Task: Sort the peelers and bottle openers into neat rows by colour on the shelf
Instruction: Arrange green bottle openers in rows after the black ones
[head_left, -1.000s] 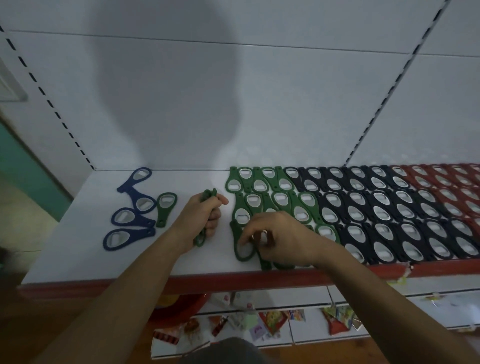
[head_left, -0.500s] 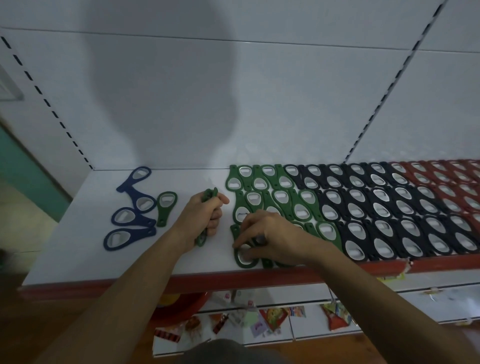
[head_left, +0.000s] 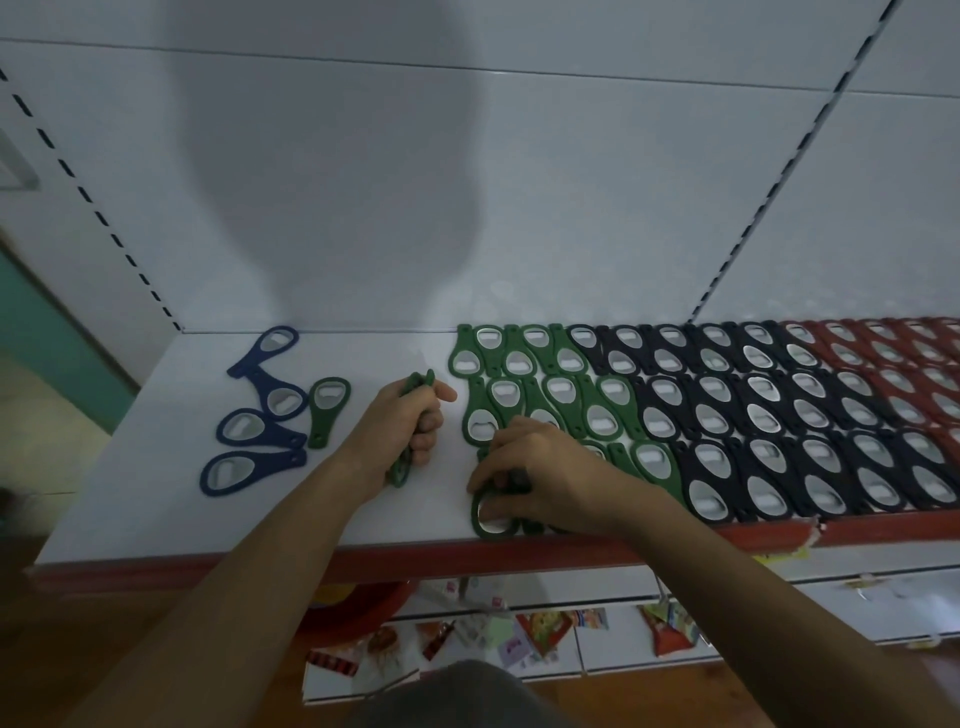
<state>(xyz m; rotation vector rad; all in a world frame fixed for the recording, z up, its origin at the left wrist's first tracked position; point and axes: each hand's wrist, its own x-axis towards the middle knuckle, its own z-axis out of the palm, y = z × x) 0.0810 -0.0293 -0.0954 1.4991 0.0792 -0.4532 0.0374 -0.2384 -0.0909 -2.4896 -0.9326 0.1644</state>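
**At the shelf's front lip, a green row sits one nudge from a spill**

On the white metal shelf (head_left: 156, 493), a person's right hand (head_left: 540, 478) pinches a green plastic bottle opener with a silver metal insert (head_left: 491, 512). It is at the near corner of the green block (head_left: 561, 389), hard against the red front edge (head_left: 415, 558). The left hand (head_left: 402, 426) is clenched round a small bundle of green openers (head_left: 400, 470), held on end just left of the block. Packed rows of black openers (head_left: 779, 431) and red openers (head_left: 909, 374) fill the shelf to the right. Loose blue openers (head_left: 260, 431) and one stray green opener (head_left: 328, 410) lie well apart on the left.

The main risk looks to be at the lip. The pinched opener lies so close to the edge that a small outward slide could tip it onto the shelves below. The right palm also covers neighbouring green pieces, which interlock closely, so lifting or twisting the hand could drag several out of line. The clenched bundle could fan out or slip if the left hand loosens. In this dim light the black and blue pieces look alike, so one could end up in the wrong row.
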